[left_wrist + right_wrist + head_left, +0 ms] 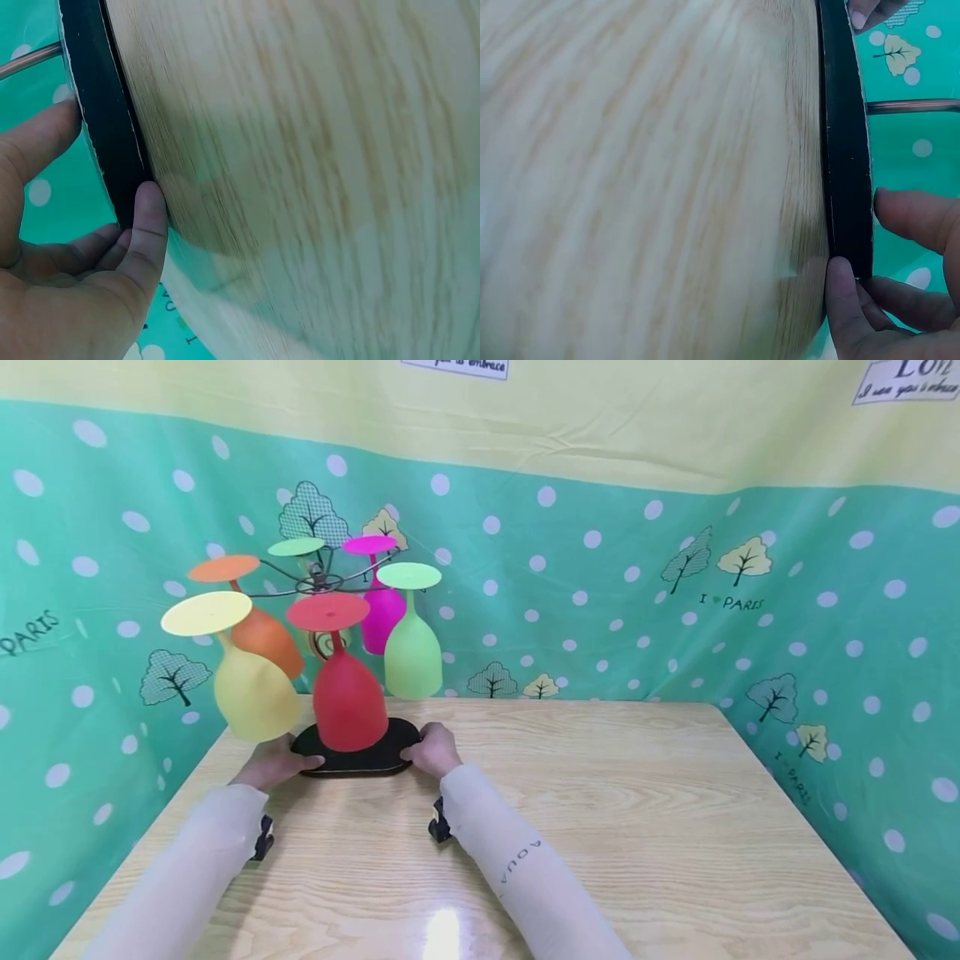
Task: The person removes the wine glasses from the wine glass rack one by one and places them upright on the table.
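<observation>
In the head view, a metal wine glass rack point(318, 582) with a black oval base point(360, 765) stands on the left part of the table. Upside-down coloured goblets hang from its arms: a red goblet point(348, 703), a yellow goblet point(255, 693), an orange goblet point(266, 642), a magenta goblet point(381, 620) and green ones, including a green goblet point(414, 660) on the right. My left hand point(272, 763) grips the base's left end, thumb on top. The right hand point(437, 750) holds its right end the same way. Both wrist views show fingers pinching the base's edge.
The wood-grain table point(600, 810) extends to the right and toward me. A green and yellow patterned cloth point(637, 527) hangs behind and along both sides. The goblets hang out past the base, above the hands.
</observation>
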A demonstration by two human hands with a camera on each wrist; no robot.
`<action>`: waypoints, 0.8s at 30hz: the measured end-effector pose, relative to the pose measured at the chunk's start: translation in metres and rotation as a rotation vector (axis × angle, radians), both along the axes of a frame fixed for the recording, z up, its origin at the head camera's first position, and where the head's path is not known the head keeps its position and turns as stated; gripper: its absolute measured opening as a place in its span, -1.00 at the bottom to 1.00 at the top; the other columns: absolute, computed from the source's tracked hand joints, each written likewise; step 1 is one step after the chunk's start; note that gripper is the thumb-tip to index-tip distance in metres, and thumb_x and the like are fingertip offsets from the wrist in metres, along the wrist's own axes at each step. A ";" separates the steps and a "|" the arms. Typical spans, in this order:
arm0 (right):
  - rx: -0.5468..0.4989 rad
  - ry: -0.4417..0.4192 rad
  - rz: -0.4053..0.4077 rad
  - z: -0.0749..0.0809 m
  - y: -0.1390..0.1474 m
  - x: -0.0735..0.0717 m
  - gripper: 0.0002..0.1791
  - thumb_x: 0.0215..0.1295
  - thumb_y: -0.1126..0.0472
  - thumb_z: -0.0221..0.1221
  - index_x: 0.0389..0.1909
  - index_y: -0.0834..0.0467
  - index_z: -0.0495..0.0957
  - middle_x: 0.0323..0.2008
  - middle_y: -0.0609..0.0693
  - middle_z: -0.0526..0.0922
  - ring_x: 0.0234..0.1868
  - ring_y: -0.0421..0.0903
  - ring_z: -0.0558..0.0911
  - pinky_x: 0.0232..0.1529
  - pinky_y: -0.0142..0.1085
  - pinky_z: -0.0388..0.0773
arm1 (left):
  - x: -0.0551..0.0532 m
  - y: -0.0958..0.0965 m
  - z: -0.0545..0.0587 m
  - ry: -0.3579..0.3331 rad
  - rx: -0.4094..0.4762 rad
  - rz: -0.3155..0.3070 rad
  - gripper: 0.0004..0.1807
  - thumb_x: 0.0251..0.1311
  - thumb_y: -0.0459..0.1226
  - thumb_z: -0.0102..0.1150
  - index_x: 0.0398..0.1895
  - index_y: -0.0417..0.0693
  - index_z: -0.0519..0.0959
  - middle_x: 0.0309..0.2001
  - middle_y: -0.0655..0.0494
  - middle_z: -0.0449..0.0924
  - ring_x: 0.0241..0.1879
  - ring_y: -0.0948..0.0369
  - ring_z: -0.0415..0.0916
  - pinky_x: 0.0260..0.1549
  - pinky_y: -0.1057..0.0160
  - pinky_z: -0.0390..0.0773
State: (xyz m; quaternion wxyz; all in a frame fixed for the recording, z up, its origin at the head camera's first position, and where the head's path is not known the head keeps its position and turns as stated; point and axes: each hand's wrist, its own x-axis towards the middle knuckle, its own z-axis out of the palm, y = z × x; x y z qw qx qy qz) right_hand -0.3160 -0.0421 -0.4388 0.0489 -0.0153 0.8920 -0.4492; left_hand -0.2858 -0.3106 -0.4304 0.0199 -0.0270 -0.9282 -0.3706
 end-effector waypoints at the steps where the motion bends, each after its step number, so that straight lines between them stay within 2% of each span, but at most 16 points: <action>1: 0.003 -0.001 -0.001 0.000 0.001 0.000 -0.51 0.05 0.20 0.39 -0.03 0.34 0.52 -0.09 0.17 0.60 -0.08 0.03 0.56 -0.05 -0.16 0.55 | 0.000 0.001 0.000 0.000 0.011 -0.002 -0.02 0.02 -0.26 0.38 0.32 -0.49 -0.06 0.07 -0.52 0.25 -0.01 -0.30 0.31 0.02 -0.24 0.37; 6: 0.021 0.001 -0.004 0.001 0.004 0.000 -0.51 0.06 0.20 0.39 -0.01 0.35 0.52 -0.07 0.19 0.60 -0.06 0.05 0.57 -0.03 -0.15 0.54 | -0.002 0.004 -0.001 0.007 0.036 -0.019 0.05 0.03 -0.28 0.38 0.38 -0.47 -0.15 0.23 -0.58 0.09 0.17 -0.42 0.14 0.15 -0.32 0.22; 15: 0.018 0.014 -0.006 0.004 0.011 0.002 -0.53 0.03 0.23 0.41 -0.07 0.36 0.53 -0.12 0.18 0.61 -0.08 0.05 0.57 -0.01 -0.15 0.53 | -0.001 0.012 0.001 0.027 0.048 -0.043 0.09 0.02 -0.31 0.38 0.41 -0.44 -0.21 0.32 -0.55 -0.04 0.27 -0.44 -0.01 0.20 -0.33 0.12; 24: 0.040 0.018 -0.005 0.002 0.017 0.002 -0.51 0.03 0.22 0.40 -0.04 0.37 0.53 -0.09 0.19 0.60 -0.04 0.07 0.56 0.03 -0.14 0.52 | -0.003 0.017 0.000 -0.006 0.049 -0.044 0.07 0.06 -0.29 0.36 0.42 -0.45 -0.20 0.35 -0.55 -0.08 0.32 -0.42 -0.07 0.23 -0.33 0.07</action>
